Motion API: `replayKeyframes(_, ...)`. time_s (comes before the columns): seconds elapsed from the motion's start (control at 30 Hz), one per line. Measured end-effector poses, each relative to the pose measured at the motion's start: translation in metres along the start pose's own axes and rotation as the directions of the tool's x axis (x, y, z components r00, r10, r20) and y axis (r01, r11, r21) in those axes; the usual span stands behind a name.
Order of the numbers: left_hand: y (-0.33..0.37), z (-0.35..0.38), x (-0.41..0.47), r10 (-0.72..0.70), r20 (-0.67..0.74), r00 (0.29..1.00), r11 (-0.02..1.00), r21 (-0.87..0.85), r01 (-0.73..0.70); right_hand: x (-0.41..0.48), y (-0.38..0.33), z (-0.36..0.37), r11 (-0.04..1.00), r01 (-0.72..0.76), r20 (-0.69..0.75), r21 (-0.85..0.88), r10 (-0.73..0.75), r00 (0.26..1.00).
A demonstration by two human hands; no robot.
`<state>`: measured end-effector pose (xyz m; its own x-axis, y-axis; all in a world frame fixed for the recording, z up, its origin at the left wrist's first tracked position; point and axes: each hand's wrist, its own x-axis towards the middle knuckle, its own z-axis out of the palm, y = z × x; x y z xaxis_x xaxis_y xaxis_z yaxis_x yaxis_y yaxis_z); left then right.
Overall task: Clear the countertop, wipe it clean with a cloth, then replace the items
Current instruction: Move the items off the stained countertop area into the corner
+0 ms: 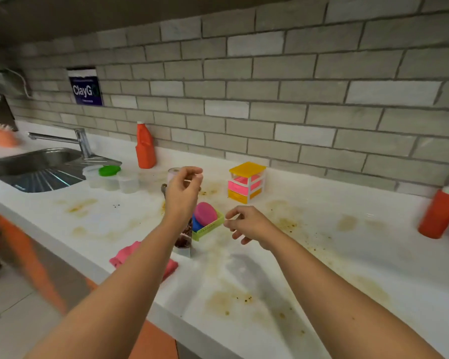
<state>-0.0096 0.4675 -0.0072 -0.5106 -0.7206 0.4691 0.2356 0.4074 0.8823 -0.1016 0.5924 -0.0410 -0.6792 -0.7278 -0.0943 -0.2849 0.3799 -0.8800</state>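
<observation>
The white countertop (pixel 322 268) is smeared with brown stains and crumbs. My left hand (pixel 183 193) hovers over the middle of it with fingers loosely curled and nothing in them, just in front of a pale cup (pixel 173 172). My right hand (pixel 246 224) floats open beside a small green basket (pixel 210 226) that holds pink and blue lids. A pink cloth (pixel 130 252) lies near the front edge, partly under my left forearm. A jar with dark contents (pixel 183 239) stands beside the basket, mostly hidden by that arm.
An orange bottle (pixel 145 146) stands by the tiled wall, clear containers with a green lid (pixel 109 174) beside the sink (pixel 36 161). A small yellow and pink drawer unit (pixel 246 182) sits at the back. A red squeeze bottle (pixel 441 211) stands far right.
</observation>
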Motion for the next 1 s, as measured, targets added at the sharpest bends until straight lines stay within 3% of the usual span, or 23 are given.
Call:
replayKeyframes(0.2, -0.047, -0.048, 0.020, -0.121, -0.175, 0.977, 0.979, 0.141, 0.146, 0.012, -0.015, 0.050, 0.998, 0.046, 0.006, -0.030, -0.046, 0.999)
replayKeyframes(0.37, -0.086, -0.070, 0.035, -0.389, -0.046, 0.920, 0.909, 0.140, 0.391, 0.033, -0.028, 0.073, 0.996, 0.072, -0.078, -0.053, -0.076, 0.994)
replayKeyframes(0.47, -0.101, -0.078, 0.042, -0.457, 0.075, 0.886, 0.886, 0.123, 0.446, 0.045, -0.032, 0.082, 0.992, 0.073, -0.137, -0.102, -0.087, 0.987)
replayKeyframes(0.57, -0.110, -0.080, 0.051, -0.459, 0.171, 0.872, 0.888, 0.087, 0.451, 0.054, -0.032, 0.089, 0.987, 0.067, -0.167, -0.148, -0.092, 0.982)
replayKeyframes(0.67, -0.115, -0.078, 0.059, -0.438, 0.182, 0.880, 0.899, 0.085, 0.430, 0.057, -0.034, 0.091, 0.980, 0.070, -0.192, -0.187, -0.106, 0.976)
replayKeyframes(1.0, -0.092, -0.056, 0.074, -0.292, 0.304, 0.907, 0.954, 0.022, 0.300, 0.053, -0.039, 0.048, 0.997, -0.043, -0.307, -0.060, 0.022, 0.951)
